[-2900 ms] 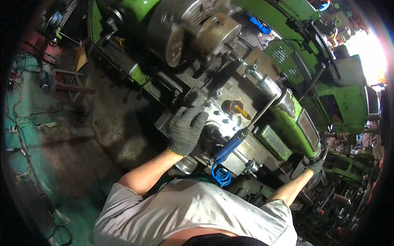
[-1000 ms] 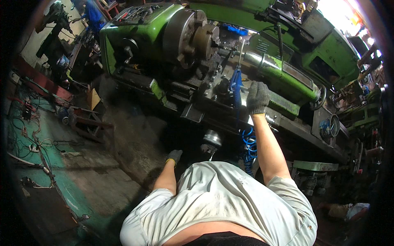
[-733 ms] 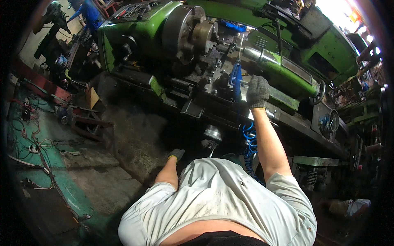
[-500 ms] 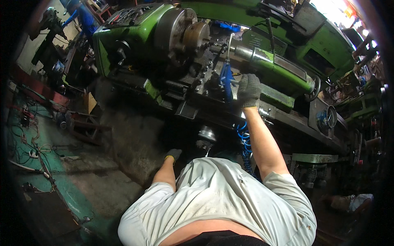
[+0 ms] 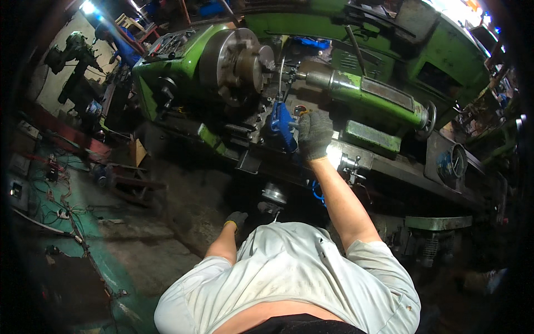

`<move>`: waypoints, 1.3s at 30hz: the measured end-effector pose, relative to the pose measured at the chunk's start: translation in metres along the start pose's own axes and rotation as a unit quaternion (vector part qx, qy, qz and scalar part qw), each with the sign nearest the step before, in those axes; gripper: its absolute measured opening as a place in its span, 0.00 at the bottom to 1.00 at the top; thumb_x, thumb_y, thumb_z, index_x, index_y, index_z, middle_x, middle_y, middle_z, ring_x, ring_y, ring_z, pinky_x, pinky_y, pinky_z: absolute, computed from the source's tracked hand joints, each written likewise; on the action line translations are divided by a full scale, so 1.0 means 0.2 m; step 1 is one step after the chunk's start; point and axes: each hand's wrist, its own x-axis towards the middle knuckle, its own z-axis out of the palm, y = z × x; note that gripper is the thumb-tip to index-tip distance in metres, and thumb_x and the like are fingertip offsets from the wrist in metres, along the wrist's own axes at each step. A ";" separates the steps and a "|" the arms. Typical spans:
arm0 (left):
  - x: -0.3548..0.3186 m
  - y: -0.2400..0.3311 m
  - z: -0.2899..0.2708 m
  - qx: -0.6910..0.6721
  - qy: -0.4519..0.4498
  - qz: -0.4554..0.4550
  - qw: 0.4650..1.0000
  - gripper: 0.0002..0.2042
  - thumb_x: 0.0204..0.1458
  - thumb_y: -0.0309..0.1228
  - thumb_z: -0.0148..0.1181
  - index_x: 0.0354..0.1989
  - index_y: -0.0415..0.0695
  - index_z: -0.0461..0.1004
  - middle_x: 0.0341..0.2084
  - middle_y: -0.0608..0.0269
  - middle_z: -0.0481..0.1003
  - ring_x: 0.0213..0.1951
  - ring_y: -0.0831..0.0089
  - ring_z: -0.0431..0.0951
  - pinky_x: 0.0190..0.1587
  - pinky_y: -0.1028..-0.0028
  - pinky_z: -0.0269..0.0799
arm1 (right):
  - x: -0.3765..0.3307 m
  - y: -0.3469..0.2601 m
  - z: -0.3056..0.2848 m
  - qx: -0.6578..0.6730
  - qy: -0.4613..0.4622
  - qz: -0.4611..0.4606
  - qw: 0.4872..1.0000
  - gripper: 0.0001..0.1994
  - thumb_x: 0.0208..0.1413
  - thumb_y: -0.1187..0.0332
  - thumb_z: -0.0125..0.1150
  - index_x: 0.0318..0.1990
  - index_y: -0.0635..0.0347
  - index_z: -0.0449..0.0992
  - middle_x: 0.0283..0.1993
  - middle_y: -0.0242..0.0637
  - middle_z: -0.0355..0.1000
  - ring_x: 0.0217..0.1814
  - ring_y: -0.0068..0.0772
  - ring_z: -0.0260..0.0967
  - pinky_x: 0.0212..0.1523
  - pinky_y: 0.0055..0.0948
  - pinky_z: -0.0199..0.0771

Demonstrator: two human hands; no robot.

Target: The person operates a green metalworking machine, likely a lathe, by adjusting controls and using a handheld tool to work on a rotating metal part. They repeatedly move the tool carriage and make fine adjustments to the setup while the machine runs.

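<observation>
While the right hand (image 5: pixel 315 135) (gloved) grips the blue tool (image 5: pixel 281 125), the left hand (image 5: pixel 236 219) hangs curled.

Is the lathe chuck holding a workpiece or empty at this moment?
Cannot tell. The chuck faces sideways and its centre is dark; the gloved right hand grips the blue-handled tool beside it.

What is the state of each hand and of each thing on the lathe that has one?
Right hand: gloved, closed on the blue tool.
Blue tool: held over the carriage, thin nozzle toward the chuck.
Left hand: gloved, lowered by the lathe's front, holding nothing visible.
Chuck: nothing visibly clamped.
Green tailstock: on the bed.
</observation>
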 end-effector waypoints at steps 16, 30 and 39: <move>-0.09 -0.11 -0.04 0.091 -0.026 -0.053 0.994 0.24 0.66 0.47 0.43 0.58 0.48 0.80 0.61 0.45 0.75 0.63 0.44 0.74 0.65 0.49 0.70 | 0.04 -0.08 -0.01 0.044 -0.005 0.010 0.999 0.11 0.66 0.64 0.54 0.39 0.60 0.80 0.37 0.48 0.77 0.41 0.55 0.74 0.44 0.50 0.70; 0.38 -0.16 -0.16 -0.029 -0.048 -0.002 0.998 0.26 0.65 0.51 0.44 0.54 0.45 0.81 0.60 0.42 0.76 0.62 0.42 0.74 0.64 0.48 0.69 | 0.00 -0.08 0.03 -0.068 0.021 -0.011 0.997 0.09 0.62 0.68 0.52 0.32 0.63 0.74 0.36 0.53 0.71 0.42 0.64 0.69 0.43 0.55 0.68; 0.42 -0.27 -0.21 0.010 -0.059 -0.003 0.998 0.27 0.65 0.52 0.45 0.55 0.45 0.82 0.57 0.42 0.78 0.60 0.43 0.77 0.64 0.49 0.69 | -0.04 -0.07 0.06 -0.113 0.021 0.018 0.993 0.12 0.60 0.63 0.54 0.32 0.62 0.77 0.33 0.54 0.73 0.39 0.62 0.72 0.44 0.54 0.71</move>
